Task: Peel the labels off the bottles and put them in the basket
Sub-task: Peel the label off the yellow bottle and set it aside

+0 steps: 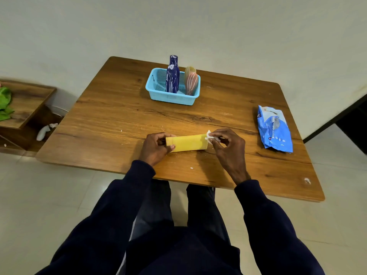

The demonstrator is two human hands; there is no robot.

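Yellow-bodied and long, the plastic bottle (186, 143) lies on its side on the brown wood-grain table (111, 108), on the person's side of the light-blue plastic mesh basket (171, 99) and well apart from it. The left hand (156, 147) clasps its neck end with curled fingers, and the right hand (226, 143) pinches a small white scrap of label (210, 135) at the base end between thumb and fingertips. To do this step well, I judge the scrap should be drawn low and slowly back along the bottle's side so that it lifts in one piece and does not tear. The left hand must brace the round body against rolling, then turn it to bring any remaining patch uppermost. Inside the basket a dark-blue bottle (172, 78) and a peach translucent bottle (191, 81) stand upright, both streaked with white, and the free space on the basket's left looks the likely spot for the yellow one. White flecks dot the wood between the basket and the person. A crumpled blue plastic packet (275, 130) lies to the basket's right, nearer the person. Far to the basket's left and lower stands a wooden shelf (29, 100) with a green cloth (5, 104) on it, and pale floor tiles lie all round
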